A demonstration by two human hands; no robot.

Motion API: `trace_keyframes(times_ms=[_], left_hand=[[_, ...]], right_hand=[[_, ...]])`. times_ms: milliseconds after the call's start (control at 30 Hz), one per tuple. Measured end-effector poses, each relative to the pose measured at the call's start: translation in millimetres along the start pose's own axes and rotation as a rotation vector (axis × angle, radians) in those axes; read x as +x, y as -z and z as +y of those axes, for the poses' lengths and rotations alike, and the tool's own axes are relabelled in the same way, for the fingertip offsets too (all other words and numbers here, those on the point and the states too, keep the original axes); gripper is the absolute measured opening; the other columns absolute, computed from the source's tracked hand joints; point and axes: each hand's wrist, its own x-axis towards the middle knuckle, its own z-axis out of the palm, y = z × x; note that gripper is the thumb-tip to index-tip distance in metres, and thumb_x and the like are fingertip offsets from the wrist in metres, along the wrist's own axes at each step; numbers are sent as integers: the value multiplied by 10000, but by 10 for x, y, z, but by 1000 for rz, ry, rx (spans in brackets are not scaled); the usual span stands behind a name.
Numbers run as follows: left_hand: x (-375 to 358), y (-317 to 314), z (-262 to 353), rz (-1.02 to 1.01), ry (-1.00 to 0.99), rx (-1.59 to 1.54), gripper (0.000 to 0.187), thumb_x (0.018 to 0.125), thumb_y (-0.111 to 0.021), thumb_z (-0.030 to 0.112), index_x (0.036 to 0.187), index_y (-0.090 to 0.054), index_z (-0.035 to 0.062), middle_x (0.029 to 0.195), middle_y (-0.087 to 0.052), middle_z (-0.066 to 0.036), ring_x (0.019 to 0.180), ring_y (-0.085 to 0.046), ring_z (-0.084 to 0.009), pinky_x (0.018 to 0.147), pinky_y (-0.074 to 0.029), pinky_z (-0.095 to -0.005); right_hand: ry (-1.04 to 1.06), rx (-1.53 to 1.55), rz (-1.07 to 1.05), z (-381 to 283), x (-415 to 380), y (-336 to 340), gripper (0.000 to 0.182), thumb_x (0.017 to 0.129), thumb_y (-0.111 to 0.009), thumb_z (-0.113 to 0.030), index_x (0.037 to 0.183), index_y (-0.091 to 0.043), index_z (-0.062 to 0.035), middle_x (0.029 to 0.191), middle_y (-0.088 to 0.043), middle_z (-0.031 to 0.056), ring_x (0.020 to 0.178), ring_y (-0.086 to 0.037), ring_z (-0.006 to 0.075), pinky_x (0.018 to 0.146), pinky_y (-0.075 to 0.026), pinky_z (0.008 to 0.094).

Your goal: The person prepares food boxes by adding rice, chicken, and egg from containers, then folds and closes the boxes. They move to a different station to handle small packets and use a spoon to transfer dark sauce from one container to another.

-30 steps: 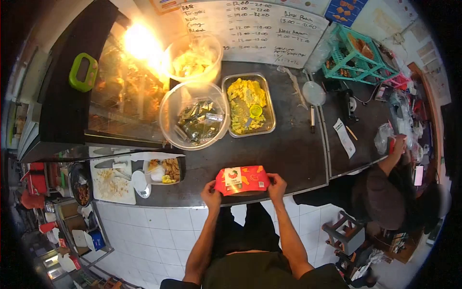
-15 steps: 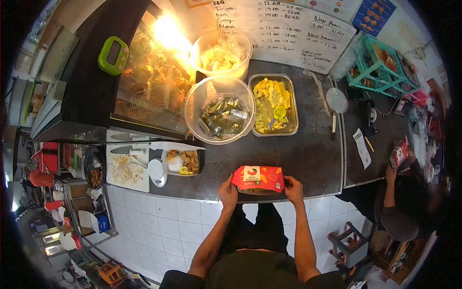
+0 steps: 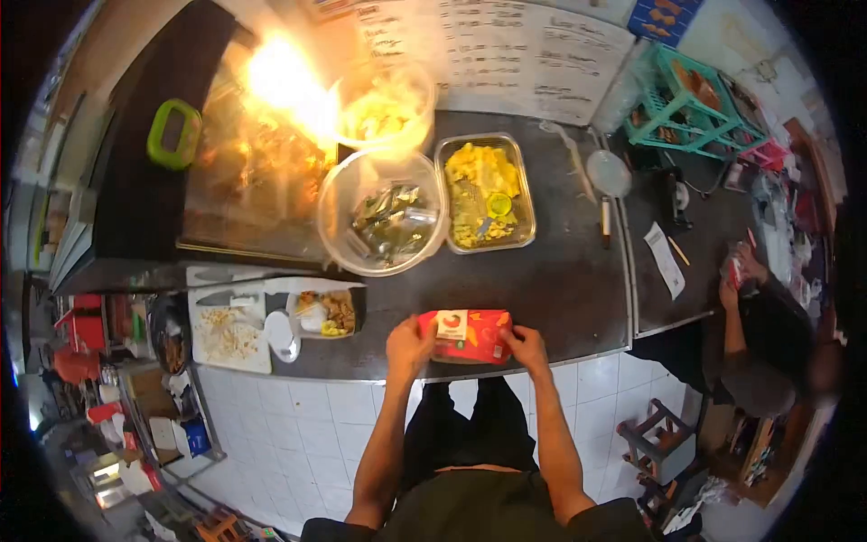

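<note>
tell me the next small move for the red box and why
Probably move the red box slightly back from the front edge of the counter: the left hand and right hand hold its two ends, it appears close to that edge, and the counter extends behind it.

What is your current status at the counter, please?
Left hand and right hand gripping opposite ends of red box. Box at counter's near edge. Open food box off to the left, apart from it.
</note>
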Motion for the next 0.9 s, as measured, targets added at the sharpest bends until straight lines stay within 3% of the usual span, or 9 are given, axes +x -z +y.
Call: trace_keyframes(times_ms=[67, 133, 233, 300, 333, 400, 500, 733, 900], left_hand=[[-55, -90, -55, -82, 4, -21, 341, 895, -616, 348, 1013, -690, 36, 857, -707, -168, 782, -691, -331, 703, -529, -441], [-104, -348, -281, -226, 179, -397, 372, 910, -651, 245, 1172, -665, -19, 908, -740, -160, 838, -716, -184, 746, -549, -322], [-223, -590, -329, 32, -6, -332, 327, 937, -596, 205, 1170, -658, -16, 1058, -702, -213, 971, -699, -293, 857, -532, -387], [-173, -747, -545, 59, -131, -274, 391, 962, -550, 185, 1281, -587, -39, 1213, -648, -221, 1104, -642, -275, 946, -485, -357], [-195, -809, -541, 134, -94, -241, 365, 971, -524, 173, 1272, -592, -21, 1214, -641, -204, 1106, -631, -297, 963, -473, -377], [-153, -752, -455, 17, 29, -227, 390, 977, -565, 265, 1275, -604, 16, 1131, -644, -207, 1030, -635, -322, 923, -486, -383], [-171, -713, -362, 55, 90, -302, 479, 952, -638, 333, 1295, -606, 0, 1060, -658, -176, 960, -649, -252, 863, -509, -354], [-127, -728, -512, -34, 194, -359, 495, 907, -722, 288, 1291, -620, -7, 1017, -704, -119, 860, -660, -144, 755, -533, -283], [-127, -703, -486, 0, 242, -457, 502, 892, -727, 295, 1275, -629, -14, 1026, -694, -131, 908, -665, -170, 791, -528, -294]], right_hand=[[13, 132, -78, 76, 26, -104, 509, 851, -700, -497, 1002, -730, -12, 921, -727, 195, 858, -715, 313, 746, -530, 404], [89, -95, 95, -44, -58, -129, 489, 863, -668, -474, 1056, -712, -27, 967, -706, 203, 945, -676, 369, 822, -517, 455], [64, 21, 209, 104, -54, -194, 541, 861, -663, -494, 1126, -677, -23, 1060, -676, 242, 987, -654, 404, 866, -509, 478], [40, 125, 151, -77, -66, -143, 543, 859, -666, -495, 1119, -680, -18, 1065, -676, 245, 993, -651, 408, 873, -508, 478], [66, -47, 158, -13, -35, -170, 505, 893, -656, -479, 1134, -668, -35, 1032, -692, 210, 995, -670, 354, 846, -521, 432], [-63, -47, -6, -157, -30, -71, 469, 874, -676, -474, 1001, -709, -23, 926, -687, 212, 925, -661, 380, 816, -520, 437], [267, -154, 261, -236, -158, -29, 455, 851, -702, -429, 925, -698, 20, 889, -692, 257, 907, -675, 417, 768, -513, 491], [-13, -98, 124, -416, -178, -18, 433, 873, -708, -361, 1070, -692, 25, 972, -697, 271, 933, -686, 410, 791, -537, 474], [75, -191, 184, -302, -189, -166, 442, 889, -707, -337, 1105, -676, 48, 911, -695, 233, 853, -690, 375, 743, -527, 432]])
